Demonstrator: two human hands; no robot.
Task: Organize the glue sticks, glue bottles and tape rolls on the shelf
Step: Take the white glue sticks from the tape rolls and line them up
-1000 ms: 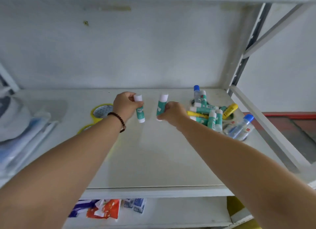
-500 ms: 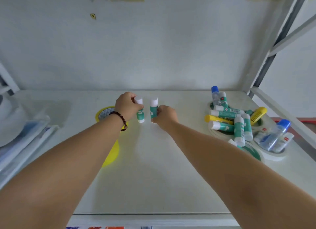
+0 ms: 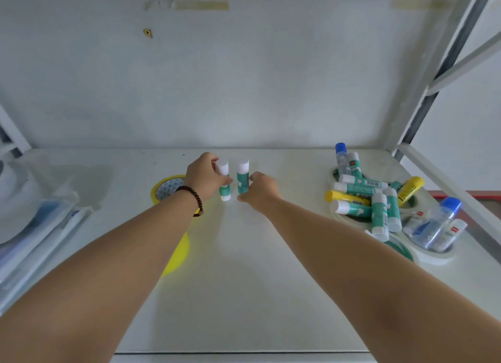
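Note:
Two green glue sticks with white caps stand upright side by side on the white shelf (image 3: 244, 295), near its back middle. My left hand (image 3: 206, 178) grips the left glue stick (image 3: 224, 178). My right hand (image 3: 259, 190) holds the right glue stick (image 3: 242, 178) by its lower body. At the right lies a heap of green glue sticks (image 3: 379, 213), yellow glue sticks (image 3: 409, 190) and clear glue bottles with blue caps (image 3: 439, 224), piled on white tape rolls (image 3: 436, 254). A yellow tape roll (image 3: 165, 189) lies left of my left hand; another yellow tape roll (image 3: 179, 251) shows under my left forearm.
A stack of clear plastic bags (image 3: 40, 227) fills the shelf's left end. The grey back wall (image 3: 244, 91) rises just behind the glue sticks. A metal upright and brace (image 3: 423, 105) close off the right side.
Both hands carried their glue sticks back and brought them together, turning them upright on the shelf. The view shifted left, so the heap now sits further right.

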